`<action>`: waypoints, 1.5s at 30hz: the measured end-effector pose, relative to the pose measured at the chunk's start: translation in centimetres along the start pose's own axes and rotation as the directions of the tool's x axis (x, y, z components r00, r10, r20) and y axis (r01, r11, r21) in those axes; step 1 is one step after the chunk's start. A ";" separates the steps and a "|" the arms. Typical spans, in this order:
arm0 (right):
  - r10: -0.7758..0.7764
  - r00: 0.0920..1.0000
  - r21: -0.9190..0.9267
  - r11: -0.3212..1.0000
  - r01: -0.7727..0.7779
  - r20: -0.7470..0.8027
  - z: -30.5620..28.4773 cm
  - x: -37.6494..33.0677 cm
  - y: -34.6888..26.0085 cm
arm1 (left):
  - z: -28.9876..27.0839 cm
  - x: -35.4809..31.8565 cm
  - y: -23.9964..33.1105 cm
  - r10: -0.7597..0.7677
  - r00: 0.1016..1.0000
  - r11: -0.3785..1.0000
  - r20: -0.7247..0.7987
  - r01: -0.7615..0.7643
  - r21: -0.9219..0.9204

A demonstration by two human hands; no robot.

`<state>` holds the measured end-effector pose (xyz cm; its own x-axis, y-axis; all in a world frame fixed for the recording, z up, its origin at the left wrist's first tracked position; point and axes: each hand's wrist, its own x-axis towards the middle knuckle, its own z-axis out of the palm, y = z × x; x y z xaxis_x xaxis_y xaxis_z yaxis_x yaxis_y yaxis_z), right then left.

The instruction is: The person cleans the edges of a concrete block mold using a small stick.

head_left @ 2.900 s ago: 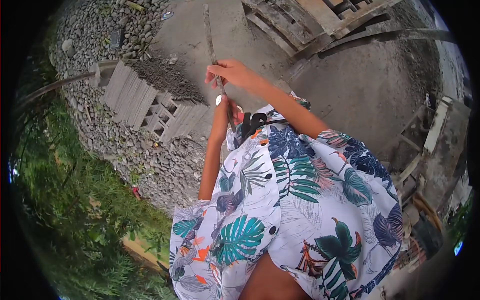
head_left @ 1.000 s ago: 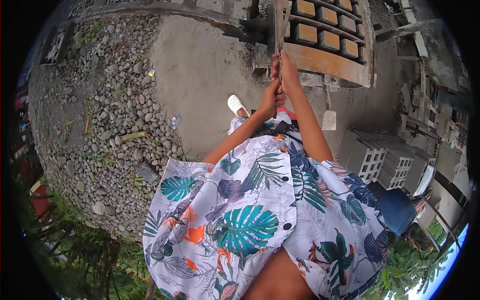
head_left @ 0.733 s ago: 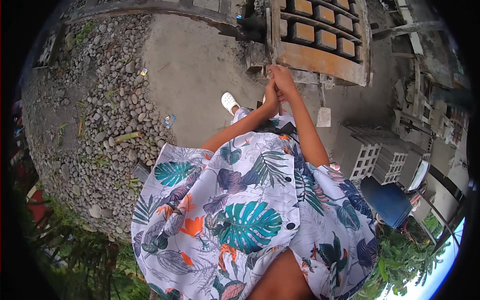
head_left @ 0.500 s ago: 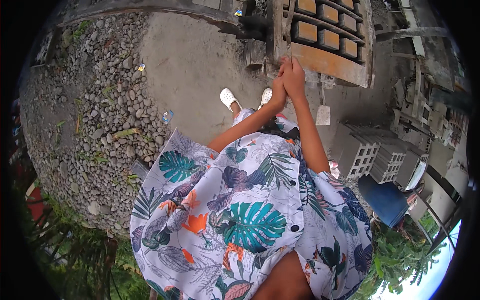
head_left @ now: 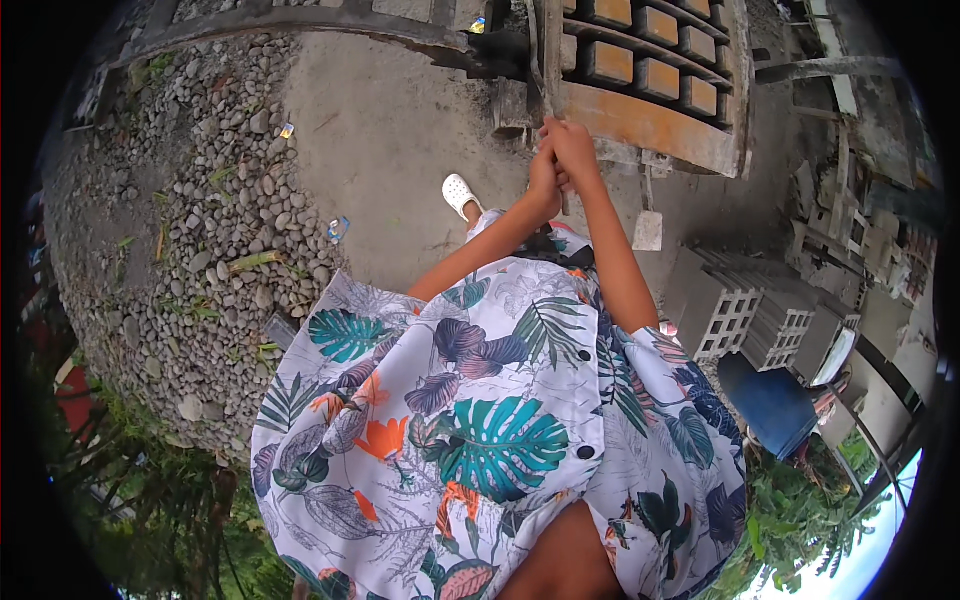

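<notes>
Concrete ground (head_left: 400, 130) fills the middle of the view, with a gravel bed (head_left: 190, 250) to its left. Above sits an orange block mould (head_left: 650, 90), a metal frame with dark square cells, standing on the ground. Grey hollow concrete blocks (head_left: 745, 310) stacked at right, a blue container (head_left: 775, 400) just below them. The person's leaf-print shirt (head_left: 500, 440) covers the lower centre. A long upright handle (head_left: 552, 60), thin and grey, rises along the mould's left edge. Both arms reach forward and meet on it: the right hand (head_left: 572, 150) wraps the handle, closed around it; the left hand (head_left: 545, 175) is pressed against it just below, also gripping, fingers mostly hidden. One white clog (head_left: 461, 192) is on the concrete, left of the hands.
</notes>
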<state>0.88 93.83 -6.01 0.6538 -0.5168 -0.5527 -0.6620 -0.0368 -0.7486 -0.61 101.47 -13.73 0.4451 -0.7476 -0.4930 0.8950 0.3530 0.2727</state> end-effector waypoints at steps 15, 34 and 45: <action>0.068 0.998 0.327 0.943 -0.062 -0.006 -3.1 -0.4 1.9 | 5.7 2.2 2.2 0.017 0.996 1.000 -0.093 -0.015 0.021; -0.105 0.991 0.392 0.911 0.127 -0.079 -1.6 -1.2 4.4 | 5.3 3.0 2.3 -0.020 0.997 0.958 -0.081 -0.004 -0.287; -0.201 0.959 0.261 0.932 0.250 -0.201 -2.3 -0.5 5.0 | 6.3 3.1 2.9 -0.098 0.995 0.968 -0.010 0.093 -0.235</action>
<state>-3.54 91.96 -8.65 0.6860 -0.6603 -0.3056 -0.3576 0.0598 -0.9319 3.18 96.64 -9.21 0.3558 -0.7728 -0.5255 0.9142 0.4045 0.0241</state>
